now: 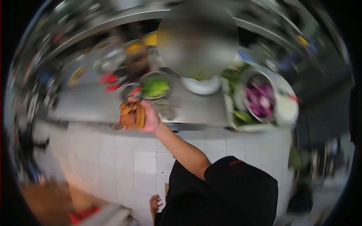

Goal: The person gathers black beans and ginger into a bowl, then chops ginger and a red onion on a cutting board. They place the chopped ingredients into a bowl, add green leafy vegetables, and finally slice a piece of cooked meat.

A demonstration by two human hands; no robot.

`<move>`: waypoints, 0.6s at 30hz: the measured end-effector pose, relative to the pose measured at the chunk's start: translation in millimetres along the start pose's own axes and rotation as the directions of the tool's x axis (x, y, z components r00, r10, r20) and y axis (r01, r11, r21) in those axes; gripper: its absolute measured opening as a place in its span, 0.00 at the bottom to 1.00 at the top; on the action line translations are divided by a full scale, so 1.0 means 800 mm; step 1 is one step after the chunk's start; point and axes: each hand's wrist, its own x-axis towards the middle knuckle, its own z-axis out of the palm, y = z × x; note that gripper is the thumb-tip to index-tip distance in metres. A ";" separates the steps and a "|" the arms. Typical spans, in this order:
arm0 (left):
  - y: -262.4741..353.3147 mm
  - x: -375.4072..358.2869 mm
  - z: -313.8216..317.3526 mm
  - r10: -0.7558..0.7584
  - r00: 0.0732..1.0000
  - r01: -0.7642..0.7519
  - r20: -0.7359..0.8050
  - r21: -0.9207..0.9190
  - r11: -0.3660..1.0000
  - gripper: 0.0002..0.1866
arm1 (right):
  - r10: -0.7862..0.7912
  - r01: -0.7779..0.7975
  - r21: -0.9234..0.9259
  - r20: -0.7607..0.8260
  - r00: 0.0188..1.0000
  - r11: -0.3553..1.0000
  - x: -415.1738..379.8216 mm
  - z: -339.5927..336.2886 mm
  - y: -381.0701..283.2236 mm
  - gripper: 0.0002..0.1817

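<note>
My right hand (150, 117) reaches out to the left over the counter's front edge. Its fingers are closed around a brown, layered block (132, 115) with darker patches, which looks like a toasted sandwich, though blur hides its exact kind. Just beyond that hand, a bowl of chopped green vegetable (155, 86) rests on the steel counter. A small metal bowl (130, 90) is close to the held block. Down by my body hangs my left hand (155, 203), its fingers apart and nothing visible in it.
On the right, a metal bowl of purple onion pieces (260, 98) stands on a white tray (247, 129) with leafy greens. A white bowl (202, 85) is at the counter's middle. Red items (109, 82) lie farther left. Pale tiles (145, 162) cover the floor.
</note>
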 end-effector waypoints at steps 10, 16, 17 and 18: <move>-0.068 0.037 0.022 0.119 0.881 -0.392 0.457 0.568 0.724 0.19 | -0.860 -0.845 -0.223 0.292 0.418 -0.487 -0.505 0.226 -0.535 0.46; 0.010 -0.019 0.067 -0.047 0.980 -0.041 0.191 0.432 0.901 0.18 | -0.914 -0.963 -0.083 -0.306 0.268 -0.255 -0.672 0.117 -0.640 0.54; 0.017 -0.018 0.082 -0.097 0.991 0.057 0.096 0.351 0.935 0.18 | -0.862 -0.906 0.020 -0.318 0.395 -0.423 -0.709 0.075 -0.677 0.63; 0.049 -0.060 0.112 -0.082 0.991 0.044 0.105 0.325 0.945 0.20 | -0.848 -0.873 -0.132 -0.210 0.487 -0.469 -0.709 0.078 -0.671 0.68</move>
